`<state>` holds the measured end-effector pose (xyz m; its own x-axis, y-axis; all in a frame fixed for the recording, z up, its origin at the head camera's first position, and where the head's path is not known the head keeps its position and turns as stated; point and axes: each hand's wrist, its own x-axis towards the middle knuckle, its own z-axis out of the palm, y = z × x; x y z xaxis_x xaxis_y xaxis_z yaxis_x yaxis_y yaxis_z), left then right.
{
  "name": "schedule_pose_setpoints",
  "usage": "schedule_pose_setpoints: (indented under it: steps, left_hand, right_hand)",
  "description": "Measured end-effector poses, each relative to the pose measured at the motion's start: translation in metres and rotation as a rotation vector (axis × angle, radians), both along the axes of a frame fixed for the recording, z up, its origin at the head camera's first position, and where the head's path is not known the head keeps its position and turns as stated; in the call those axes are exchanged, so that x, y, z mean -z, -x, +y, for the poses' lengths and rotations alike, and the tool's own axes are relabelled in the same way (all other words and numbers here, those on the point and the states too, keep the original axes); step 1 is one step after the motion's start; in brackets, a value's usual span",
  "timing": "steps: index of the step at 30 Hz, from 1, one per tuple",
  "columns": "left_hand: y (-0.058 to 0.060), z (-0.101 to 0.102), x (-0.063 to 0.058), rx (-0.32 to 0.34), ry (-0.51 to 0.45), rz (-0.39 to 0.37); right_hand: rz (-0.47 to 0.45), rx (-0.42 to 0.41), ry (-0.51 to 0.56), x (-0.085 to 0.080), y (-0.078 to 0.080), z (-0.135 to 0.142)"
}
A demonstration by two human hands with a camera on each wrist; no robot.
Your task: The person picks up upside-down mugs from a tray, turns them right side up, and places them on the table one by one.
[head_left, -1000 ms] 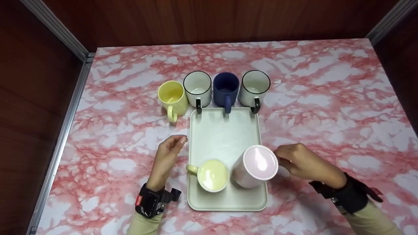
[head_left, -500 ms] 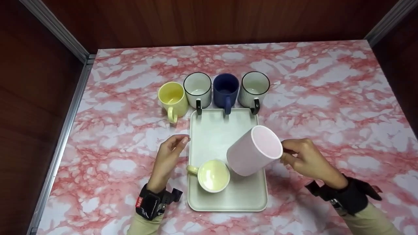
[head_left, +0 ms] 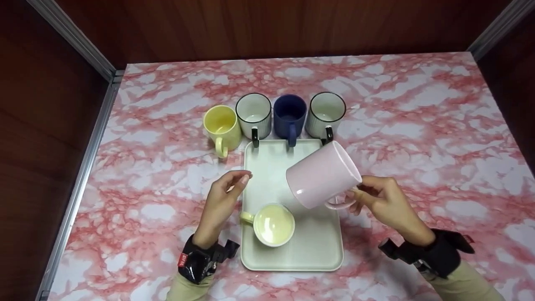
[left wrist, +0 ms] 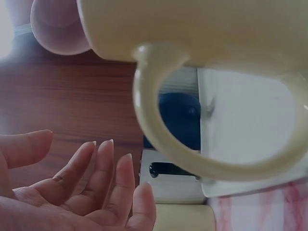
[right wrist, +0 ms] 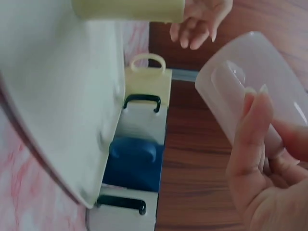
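My right hand (head_left: 386,205) pinches the handle of a pink mug (head_left: 322,177). The mug is tilted in the air over the right part of a pale tray (head_left: 267,175), its white-edged end pointing up and right. In the right wrist view, fingers and thumb close round the handle of that pink mug (right wrist: 260,86). A yellow mug (head_left: 273,225) stands on the tray's near left, its handle to the left; the left wrist view shows that handle (left wrist: 144,106) close up. My left hand (head_left: 219,200) hovers by the tray's left edge, fingers loosely bent, holding nothing.
Along the tray's far edge stand a white mug with black handle (head_left: 254,115), a blue mug (head_left: 289,115) and another white mug (head_left: 326,113). Another yellow mug (head_left: 221,127) is at their left. Dark wood panels (head_left: 267,27) border the marbled table.
My right hand has raised the pink mug off the tray and tipped it further, moving it away from me. My left hand has shifted slightly right. The other mugs stay put.
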<state>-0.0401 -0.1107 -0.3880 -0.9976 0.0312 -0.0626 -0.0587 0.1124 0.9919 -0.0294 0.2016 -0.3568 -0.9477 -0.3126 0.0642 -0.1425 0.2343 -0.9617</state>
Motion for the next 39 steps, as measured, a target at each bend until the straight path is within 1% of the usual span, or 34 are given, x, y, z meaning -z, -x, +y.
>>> schedule_pose_setpoints:
  steps: [3, 6, 9, 14, 17, 21, 25, 28, 31, 34, 36, 39]
  left_hand:
    - [-0.002, 0.003, -0.005, 0.010, 0.002, -0.001]
    - [-0.004, 0.006, -0.010, 0.022, -0.001, -0.006]
    - [-0.006, 0.009, -0.015, 0.043, -0.006, 0.004]
    - [-0.009, 0.015, -0.022, 0.077, -0.003, 0.019]
    - [-0.011, 0.021, -0.027, 0.100, -0.011, 0.025]
    - [-0.015, 0.030, -0.034, 0.137, -0.012, 0.031]
    - [-0.015, 0.041, -0.039, 0.181, 0.031, 0.049]
    - [-0.014, 0.050, -0.040, 0.222, 0.063, 0.059]
    - [-0.013, 0.058, -0.040, 0.256, 0.069, 0.049]
    - [-0.012, 0.065, -0.038, 0.280, 0.062, 0.041]
    - [-0.012, 0.069, -0.037, 0.290, 0.049, 0.049]
    - [-0.012, 0.077, -0.036, 0.291, 0.010, 0.056]
  right_hand:
    - [-0.072, 0.035, 0.036, -0.001, 0.000, -0.004]
    - [-0.125, 0.075, 0.084, -0.002, 0.000, -0.007]
    - [-0.148, 0.109, 0.131, -0.002, 0.000, -0.010]
    - [-0.152, 0.128, 0.195, -0.003, 0.001, -0.015]
    - [-0.184, 0.136, 0.251, -0.003, 0.001, -0.018]
    - [-0.251, 0.135, 0.389, -0.002, 0.000, -0.021]
    - [-0.286, 0.125, 0.509, -0.001, 0.001, -0.025]
    - [-0.289, 0.093, 0.565, 0.000, 0.001, -0.027]
    - [-0.290, 0.069, 0.600, 0.001, 0.001, -0.029]
    - [-0.291, 0.076, 0.630, 0.001, 0.001, -0.031]
    - [-0.289, 0.084, 0.648, 0.001, 0.001, -0.032]
    - [-0.292, 0.080, 0.654, 0.002, 0.000, -0.032]
